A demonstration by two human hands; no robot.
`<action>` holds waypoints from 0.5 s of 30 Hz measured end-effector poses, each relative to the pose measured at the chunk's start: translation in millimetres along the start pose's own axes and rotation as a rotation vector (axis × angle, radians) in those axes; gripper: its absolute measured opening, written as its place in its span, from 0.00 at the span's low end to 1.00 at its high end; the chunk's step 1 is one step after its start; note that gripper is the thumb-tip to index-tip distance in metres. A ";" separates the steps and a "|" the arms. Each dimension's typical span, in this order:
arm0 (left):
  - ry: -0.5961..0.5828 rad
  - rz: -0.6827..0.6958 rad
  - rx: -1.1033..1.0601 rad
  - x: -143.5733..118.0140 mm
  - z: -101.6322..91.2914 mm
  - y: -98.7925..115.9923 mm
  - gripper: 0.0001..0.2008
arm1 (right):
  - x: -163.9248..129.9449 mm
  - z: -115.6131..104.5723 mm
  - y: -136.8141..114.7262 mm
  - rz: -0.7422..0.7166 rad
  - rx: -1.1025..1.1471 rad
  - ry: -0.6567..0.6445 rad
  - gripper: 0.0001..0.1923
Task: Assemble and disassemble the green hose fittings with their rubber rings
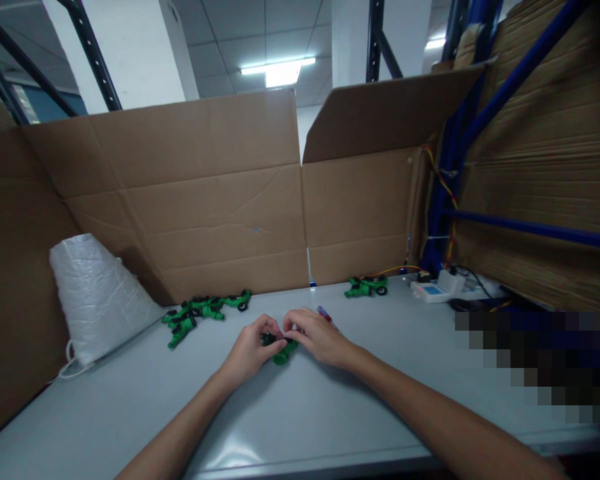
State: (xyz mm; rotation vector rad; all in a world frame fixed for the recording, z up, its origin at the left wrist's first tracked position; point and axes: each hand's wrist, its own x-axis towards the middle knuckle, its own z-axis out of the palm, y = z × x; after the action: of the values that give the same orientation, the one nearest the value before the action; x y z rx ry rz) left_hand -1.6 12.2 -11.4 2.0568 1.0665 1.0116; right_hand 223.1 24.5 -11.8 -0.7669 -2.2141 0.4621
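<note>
A small green plastic part with black pieces [281,351] sits between both my hands, low over the grey tabletop [330,413] near its middle. My left hand [251,352] grips its left end with the fingers curled. My right hand [317,335] pinches its upper right end. Much of the part is hidden by my fingers. Just behind my right hand lies a red and blue pen [326,314].
A heap of several green and black parts [200,311] lies to the back left, beside a white woven bag [97,297]. Another green part [366,286] and a small white device with wires [437,287] lie back right. Cardboard walls [205,200] ring the table.
</note>
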 end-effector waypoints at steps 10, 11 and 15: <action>-0.010 0.013 0.046 -0.8 -0.4 1.4 0.10 | 0.1 0.1 -0.4 -0.021 -0.009 -0.030 0.03; -0.010 0.018 0.053 -0.6 -0.5 1.0 0.10 | 0.3 0.3 1.0 -0.025 -0.009 -0.031 0.03; -0.010 0.032 0.090 0.1 -1.4 -2.5 0.10 | 0.7 0.6 4.9 -0.031 -0.011 -0.043 0.03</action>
State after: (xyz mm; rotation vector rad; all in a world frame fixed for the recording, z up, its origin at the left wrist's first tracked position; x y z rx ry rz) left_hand -3.7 13.7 -12.6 2.1550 1.0951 0.9844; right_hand 224.1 28.6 -14.4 -0.7334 -2.2669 0.4552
